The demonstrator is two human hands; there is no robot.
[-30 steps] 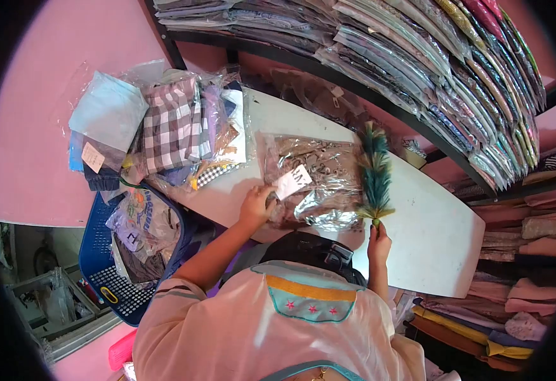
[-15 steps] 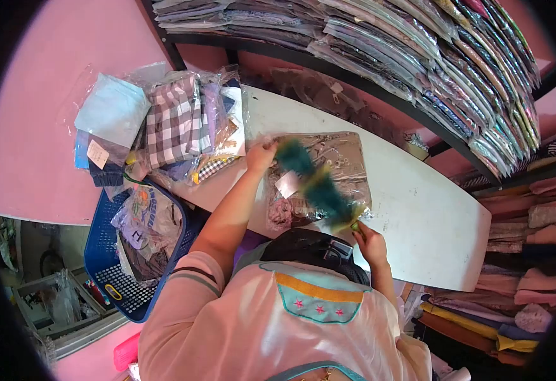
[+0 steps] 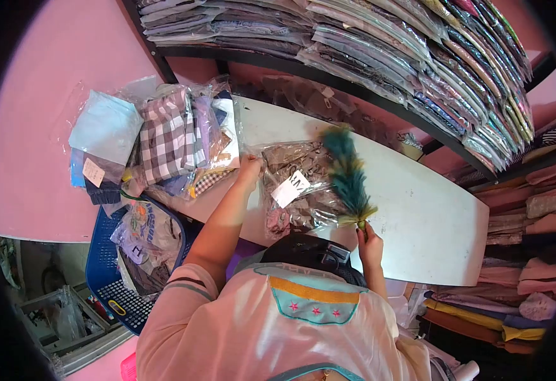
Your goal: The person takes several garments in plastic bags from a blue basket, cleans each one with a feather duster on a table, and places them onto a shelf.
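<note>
A green and yellow feather duster [image 3: 350, 174] is upright in my right hand [image 3: 369, 244], whose fingers wrap round its lower end. Its feathers lie over the right side of a plastic-wrapped brown garment [image 3: 303, 162] on the white table [image 3: 424, 216]. On that package sits a white label [image 3: 291, 189] with dark marks. My left hand [image 3: 251, 168] is closed at the package's upper left edge, pinching the clear plastic.
Left of the package lies a pile of bagged clothes, with a checkered one [image 3: 167, 136] and a light blue one [image 3: 105, 127]. A blue basket [image 3: 103, 254] holds more bagged items. Above, a shelf [image 3: 259, 58] carries stacked packages. Folded fabrics [image 3: 538, 254] stand at right.
The duster has swung to the right and upward, from lying slanted across the package to its right edge. My left hand has shifted slightly left and down. The view has tilted a little.
</note>
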